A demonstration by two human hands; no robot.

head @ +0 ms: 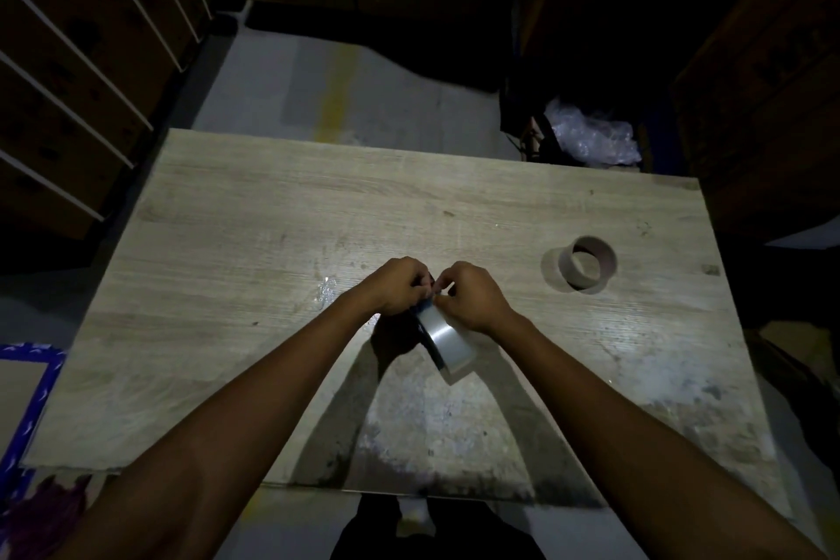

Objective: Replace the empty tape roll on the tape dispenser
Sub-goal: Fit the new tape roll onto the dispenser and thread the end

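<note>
tape dispenser (425, 327): mostly hidden by hands | fingers (443, 282): grip unclear

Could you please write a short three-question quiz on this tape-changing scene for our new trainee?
1. True or false: the empty cardboard core lies on the table, apart from both hands.
2. Which hand is nearer the core: A) the left hand, B) the right hand?
3. Fill in: both hands meet above the clear ____ roll.

Key
1. True: it lies alone on the person's right side of the table.
2. B.
3. Tape. The fingers pinch at something small at its top; the dim light hides what exactly, and the dispenser can hardly be made out.
</note>
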